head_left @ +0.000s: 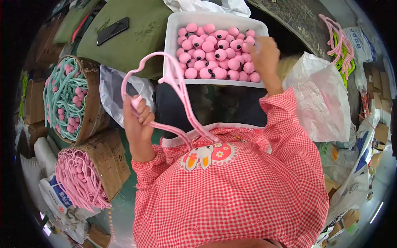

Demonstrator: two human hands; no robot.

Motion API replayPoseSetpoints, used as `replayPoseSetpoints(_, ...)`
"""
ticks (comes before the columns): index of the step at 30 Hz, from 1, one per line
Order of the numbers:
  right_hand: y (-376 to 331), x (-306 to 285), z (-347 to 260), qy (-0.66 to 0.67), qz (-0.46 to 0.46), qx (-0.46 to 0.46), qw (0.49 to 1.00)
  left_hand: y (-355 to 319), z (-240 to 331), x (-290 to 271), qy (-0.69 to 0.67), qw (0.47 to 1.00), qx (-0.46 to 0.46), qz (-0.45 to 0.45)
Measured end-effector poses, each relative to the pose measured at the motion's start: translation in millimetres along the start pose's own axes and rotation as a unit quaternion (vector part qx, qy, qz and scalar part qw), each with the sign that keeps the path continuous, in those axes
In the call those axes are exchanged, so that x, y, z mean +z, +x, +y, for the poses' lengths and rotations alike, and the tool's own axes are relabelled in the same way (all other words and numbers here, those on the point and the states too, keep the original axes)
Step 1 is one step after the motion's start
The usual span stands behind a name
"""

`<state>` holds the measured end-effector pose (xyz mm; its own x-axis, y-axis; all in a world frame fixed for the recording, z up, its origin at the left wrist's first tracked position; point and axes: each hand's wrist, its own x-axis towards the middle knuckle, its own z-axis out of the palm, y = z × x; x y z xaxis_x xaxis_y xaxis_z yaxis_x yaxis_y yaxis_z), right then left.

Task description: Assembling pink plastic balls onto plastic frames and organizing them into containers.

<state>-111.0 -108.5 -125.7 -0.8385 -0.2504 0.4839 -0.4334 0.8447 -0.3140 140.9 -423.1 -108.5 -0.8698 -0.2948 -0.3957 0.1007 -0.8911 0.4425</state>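
Observation:
My left hand is closed around a long, soft pink strap that has a forked stub and slots along it. The strap loops up above the hand, and its two ends hang down against my checked apron. In front of me is a white plastic tub full of pink balls, many with a black round spot. At the tub's right edge my right hand has its fingers curled in towards the balls. Its fingertips are slightly blurred, and what they grip is hidden.
On the left, a box holds mint-green straps with pink balls, and a lower carton holds pink ones. A black phone lies on green cloth. White plastic sacks sit to the right, below pink and green straps.

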Motion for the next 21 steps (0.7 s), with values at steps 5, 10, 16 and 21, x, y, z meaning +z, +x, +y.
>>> replayPoseSetpoints(5,7,50,-56,0.110,-0.146,-0.114,0.976,9,-21,27,0.049,0.999,-0.007,-0.010)
replayPoseSetpoints(10,12,83,-47,0.065,-0.200,-0.137,0.968,2,-37,48,0.085,0.996,0.003,-0.011)
replayPoseSetpoints(16,-7,19,-71,0.552,-0.122,0.116,0.817,4,-48,55,0.145,0.988,0.061,0.000)
replayPoseSetpoints(21,-24,-51,-91,0.479,-0.120,-0.023,0.869,10,-79,103,0.157,0.985,0.053,-0.050)
